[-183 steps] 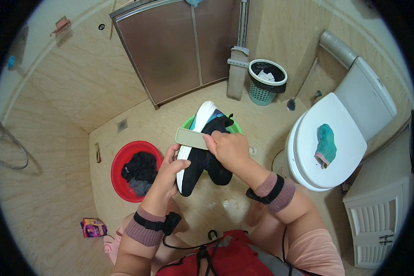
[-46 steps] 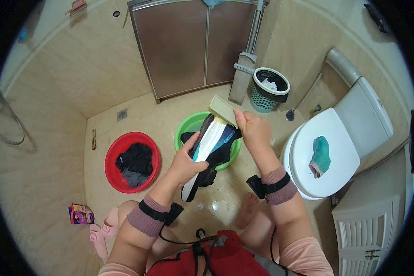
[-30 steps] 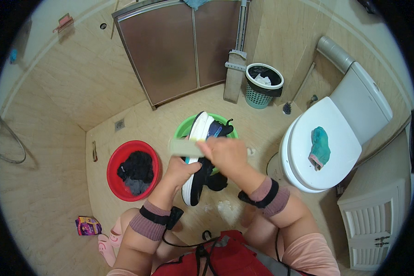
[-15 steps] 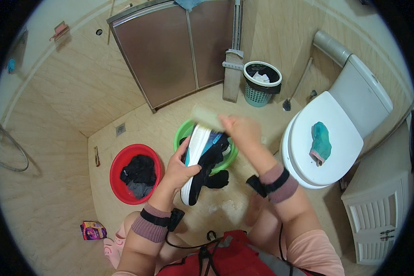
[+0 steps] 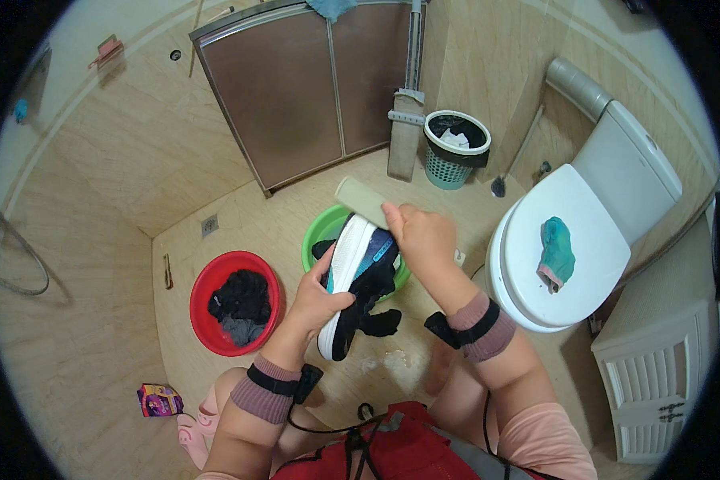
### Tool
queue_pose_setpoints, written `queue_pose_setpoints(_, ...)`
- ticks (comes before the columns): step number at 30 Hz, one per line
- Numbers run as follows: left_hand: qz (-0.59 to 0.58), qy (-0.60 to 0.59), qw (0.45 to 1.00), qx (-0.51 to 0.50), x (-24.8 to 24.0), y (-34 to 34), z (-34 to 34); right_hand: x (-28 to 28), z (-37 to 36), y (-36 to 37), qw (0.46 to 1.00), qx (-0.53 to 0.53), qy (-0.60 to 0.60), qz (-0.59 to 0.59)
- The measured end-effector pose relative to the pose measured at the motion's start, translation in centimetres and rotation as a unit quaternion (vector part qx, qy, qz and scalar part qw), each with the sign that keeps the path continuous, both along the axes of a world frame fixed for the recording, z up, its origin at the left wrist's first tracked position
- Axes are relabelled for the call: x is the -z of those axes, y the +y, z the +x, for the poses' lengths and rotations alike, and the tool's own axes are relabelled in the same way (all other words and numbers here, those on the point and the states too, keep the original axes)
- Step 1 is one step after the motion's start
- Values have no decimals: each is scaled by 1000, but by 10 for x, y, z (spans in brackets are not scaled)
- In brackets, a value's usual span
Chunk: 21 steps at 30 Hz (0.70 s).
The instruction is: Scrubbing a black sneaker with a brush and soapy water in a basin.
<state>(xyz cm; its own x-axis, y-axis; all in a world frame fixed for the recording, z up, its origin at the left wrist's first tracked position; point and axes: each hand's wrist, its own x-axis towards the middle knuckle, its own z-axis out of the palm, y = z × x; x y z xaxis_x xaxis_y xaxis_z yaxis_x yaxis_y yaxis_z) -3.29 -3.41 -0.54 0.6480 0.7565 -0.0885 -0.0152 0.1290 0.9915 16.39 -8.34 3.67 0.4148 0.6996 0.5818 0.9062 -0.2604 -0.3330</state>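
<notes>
My left hand [image 5: 310, 306] is closed around a sneaker [image 5: 349, 260], black and blue with a thick white sole, tilted so the sole's edge faces up and left. A black flap or cloth [image 5: 381, 322] hangs out on its right side; I cannot tell which. In my right hand [image 5: 426, 240], fingers wrapped round it, is a pale cream scrub brush [image 5: 362, 200], lying against the far end of the sneaker. Its bristles are hidden. Beneath the sneaker stands a green basin [image 5: 312, 248], partly covered, with dark things in it.
A red basin [image 5: 196, 296] of dark wet cloth stands at the left. Beyond are a brown-doored cabinet [image 5: 268, 88] and a lined waste bin [image 5: 448, 168]. On the right, a teal glove [image 5: 557, 250] lies on the toilet lid [image 5: 528, 280]. A purple packet [image 5: 160, 400] rests near pink slippers [image 5: 190, 436].
The brush, blurred before, now shows sharply at the sneaker's far end, a little higher over it. My left hand keeps its hold, the sneaker shifting only slightly.
</notes>
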Motion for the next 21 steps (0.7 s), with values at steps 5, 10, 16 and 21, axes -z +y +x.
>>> queue_pose_setpoints(5,0,45,998,-42,16,13,-9,11,-53,-14,984,-160,-56,-60)
queue_pose_setpoints(10,-9,-9,1000,-24,7,3,3,11,23,9,998,-34,-59,-1)
queue_pose_setpoints(16,-20,-17,999,-29,15,14,-8,25,-50,-6,979,-167,-107,-45)
queue_pose_setpoints(21,10,6,1000,-26,7,5,3,1,25,7,999,-23,-31,-19)
